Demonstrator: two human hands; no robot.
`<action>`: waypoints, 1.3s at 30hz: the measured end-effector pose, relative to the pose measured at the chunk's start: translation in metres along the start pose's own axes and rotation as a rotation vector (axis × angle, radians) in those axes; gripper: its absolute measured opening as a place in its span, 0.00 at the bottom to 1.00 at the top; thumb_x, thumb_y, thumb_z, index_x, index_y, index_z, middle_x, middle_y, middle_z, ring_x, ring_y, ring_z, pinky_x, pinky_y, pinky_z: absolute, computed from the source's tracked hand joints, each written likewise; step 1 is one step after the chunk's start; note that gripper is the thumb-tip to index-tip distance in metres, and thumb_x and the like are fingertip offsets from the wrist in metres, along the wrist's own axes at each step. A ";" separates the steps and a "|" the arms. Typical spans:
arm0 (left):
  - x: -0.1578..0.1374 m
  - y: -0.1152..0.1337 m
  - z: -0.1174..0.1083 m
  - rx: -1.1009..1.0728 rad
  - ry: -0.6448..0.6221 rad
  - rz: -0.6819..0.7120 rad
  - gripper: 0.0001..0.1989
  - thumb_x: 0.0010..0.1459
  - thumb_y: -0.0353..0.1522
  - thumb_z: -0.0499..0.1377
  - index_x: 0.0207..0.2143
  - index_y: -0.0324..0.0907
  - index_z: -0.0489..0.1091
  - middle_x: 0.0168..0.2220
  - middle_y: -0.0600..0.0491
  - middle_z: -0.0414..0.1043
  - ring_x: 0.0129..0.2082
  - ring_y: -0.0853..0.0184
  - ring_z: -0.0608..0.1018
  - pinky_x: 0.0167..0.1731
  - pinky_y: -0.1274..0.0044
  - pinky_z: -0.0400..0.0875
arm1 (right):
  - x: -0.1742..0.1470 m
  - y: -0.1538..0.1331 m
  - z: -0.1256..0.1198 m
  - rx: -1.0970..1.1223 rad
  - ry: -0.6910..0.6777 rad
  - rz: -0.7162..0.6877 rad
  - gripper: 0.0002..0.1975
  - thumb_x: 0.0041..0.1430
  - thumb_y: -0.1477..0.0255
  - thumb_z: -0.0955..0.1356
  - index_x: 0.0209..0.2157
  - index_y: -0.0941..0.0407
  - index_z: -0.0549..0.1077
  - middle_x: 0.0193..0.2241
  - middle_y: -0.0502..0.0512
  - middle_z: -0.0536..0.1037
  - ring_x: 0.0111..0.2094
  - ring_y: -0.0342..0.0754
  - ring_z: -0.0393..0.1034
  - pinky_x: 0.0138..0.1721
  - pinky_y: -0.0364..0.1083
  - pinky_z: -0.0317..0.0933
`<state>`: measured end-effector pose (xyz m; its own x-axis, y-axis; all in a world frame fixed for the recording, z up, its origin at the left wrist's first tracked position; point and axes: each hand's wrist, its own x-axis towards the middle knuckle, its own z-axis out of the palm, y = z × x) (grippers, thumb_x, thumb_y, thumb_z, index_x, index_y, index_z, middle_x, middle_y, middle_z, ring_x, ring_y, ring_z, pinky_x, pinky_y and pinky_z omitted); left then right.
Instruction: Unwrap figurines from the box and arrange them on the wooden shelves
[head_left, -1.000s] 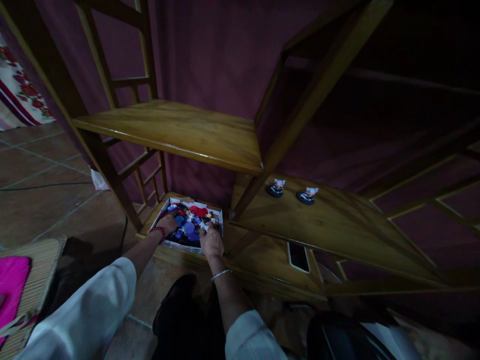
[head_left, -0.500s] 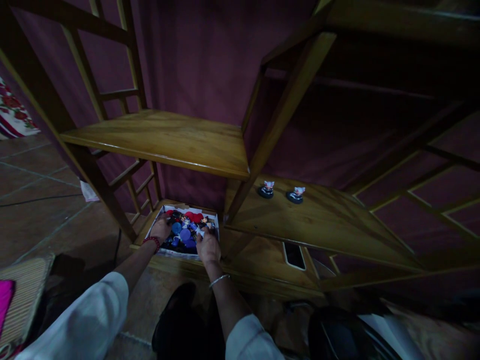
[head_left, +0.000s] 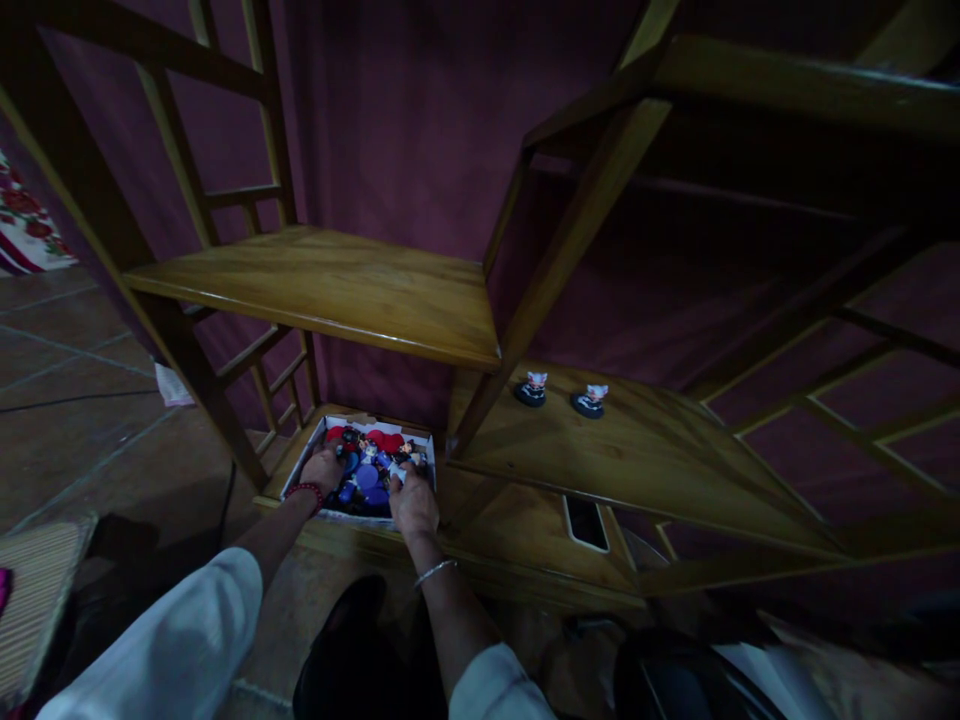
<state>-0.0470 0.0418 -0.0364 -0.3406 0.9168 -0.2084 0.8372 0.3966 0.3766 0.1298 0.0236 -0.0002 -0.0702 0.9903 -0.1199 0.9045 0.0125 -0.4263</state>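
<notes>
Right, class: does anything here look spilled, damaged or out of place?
Nothing looks spilled. The figurines lie jumbled, but within their box; two others stand upright on the shelf. Perhaps odd: a phone-like object lying apart on the lower board. It's too dim to judge damage.

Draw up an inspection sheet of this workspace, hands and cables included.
Surface: glossy wooden lower shelf, with a shallow white-walled box at its left end.
Job's things: small figurines and round blue-purple discs jumbled in the box; two cat-eared figurines on dark round bases on the middle shelf.
Clutter: white-edged, dark-faced device, possibly a phone, lying on the lower shelf.
Hands: left hand in the box at its left side; right hand at its right side, fingers by a pale item. Grip unclear on both.
Cables: dark cord across the floor at left.
Surroundings: purple backdrop, tiled floor, dim light.
</notes>
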 end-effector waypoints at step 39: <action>-0.039 0.028 -0.034 0.055 0.084 0.073 0.20 0.54 0.29 0.47 0.50 0.42 0.62 0.37 0.42 0.73 0.39 0.58 0.74 0.35 0.72 0.65 | -0.004 0.004 -0.008 0.147 0.056 -0.129 0.14 0.57 0.70 0.59 0.45 0.53 0.67 0.35 0.53 0.76 0.36 0.44 0.71 0.36 0.39 0.59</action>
<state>-0.0248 0.0186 0.0131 -0.3110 0.9446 -0.1049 0.8824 0.3280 0.3374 0.1370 0.0204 0.0056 -0.1539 0.9881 -0.0077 0.8183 0.1231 -0.5614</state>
